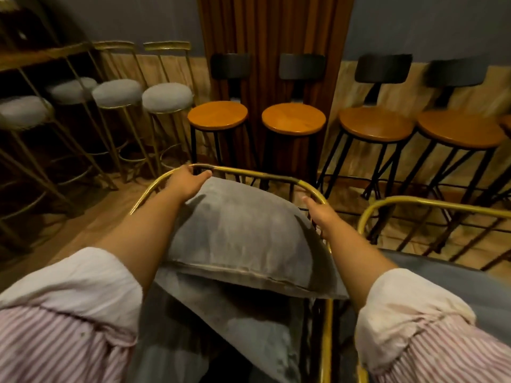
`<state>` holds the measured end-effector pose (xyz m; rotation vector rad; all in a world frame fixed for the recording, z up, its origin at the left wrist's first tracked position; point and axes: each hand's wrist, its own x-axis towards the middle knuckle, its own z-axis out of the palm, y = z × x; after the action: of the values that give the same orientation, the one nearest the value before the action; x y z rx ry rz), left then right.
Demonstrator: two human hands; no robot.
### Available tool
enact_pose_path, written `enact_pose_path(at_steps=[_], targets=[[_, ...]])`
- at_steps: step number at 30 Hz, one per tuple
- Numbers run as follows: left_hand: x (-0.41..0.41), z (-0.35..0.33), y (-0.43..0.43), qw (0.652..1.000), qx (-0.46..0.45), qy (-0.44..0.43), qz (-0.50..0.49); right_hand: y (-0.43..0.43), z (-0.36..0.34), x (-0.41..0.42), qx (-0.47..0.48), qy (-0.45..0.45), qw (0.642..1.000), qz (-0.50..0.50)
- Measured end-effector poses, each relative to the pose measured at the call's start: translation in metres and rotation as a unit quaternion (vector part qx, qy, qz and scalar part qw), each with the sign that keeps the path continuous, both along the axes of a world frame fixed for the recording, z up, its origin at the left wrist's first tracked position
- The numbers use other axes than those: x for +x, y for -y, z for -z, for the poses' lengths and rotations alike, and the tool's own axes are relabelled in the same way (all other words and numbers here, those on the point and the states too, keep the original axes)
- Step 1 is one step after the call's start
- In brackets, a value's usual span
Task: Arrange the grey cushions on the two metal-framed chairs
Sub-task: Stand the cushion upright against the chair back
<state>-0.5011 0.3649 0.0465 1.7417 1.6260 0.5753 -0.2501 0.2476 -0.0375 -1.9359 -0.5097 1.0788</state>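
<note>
A grey cushion (240,233) leans against the curved back of a gold metal-framed chair (249,172) right in front of me. My left hand (188,181) grips the cushion's top left corner by the chair rail. My right hand (320,214) holds the cushion's right edge, its fingers hidden behind the fabric. Under the cushion lies the chair's grey seat pad (221,327). A second gold-framed chair (431,203) stands to the right with a grey pad (453,275) on its seat.
Several gold bar stools with grey round seats (166,96) line the left wall. Several black stools with round wooden seats (293,118) stand along the back wall and a brown curtain (273,26). The floor is wood.
</note>
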Motion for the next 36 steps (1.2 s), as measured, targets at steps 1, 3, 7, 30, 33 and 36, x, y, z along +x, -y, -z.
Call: enact_pose_path(at_steps=[1,3,7,30,33,36], targets=[[-0.004,0.011,-0.010,1.000,-0.005,0.024,-0.016,-0.009,0.010,0.001,-0.008,0.004,1.000,0.008],[-0.017,0.038,-0.017,0.998,-0.020,0.023,-0.052,-0.024,0.033,0.009,-0.020,0.010,1.000,0.020],[-0.044,0.080,-0.003,0.993,-0.001,-0.117,-0.022,-0.037,0.068,0.025,-0.031,-0.010,0.999,0.025],[-0.083,0.084,-0.001,0.967,-0.203,0.134,-0.081,0.032,0.096,-0.016,0.070,-0.089,0.990,0.087],[-0.091,0.075,0.017,0.968,-0.190,0.146,-0.075,0.046,0.082,-0.025,0.087,-0.075,0.991,0.075],[-0.088,0.054,0.035,0.974,-0.171,0.141,-0.056,0.063,0.059,-0.027,0.086,-0.066,0.991,0.076]])
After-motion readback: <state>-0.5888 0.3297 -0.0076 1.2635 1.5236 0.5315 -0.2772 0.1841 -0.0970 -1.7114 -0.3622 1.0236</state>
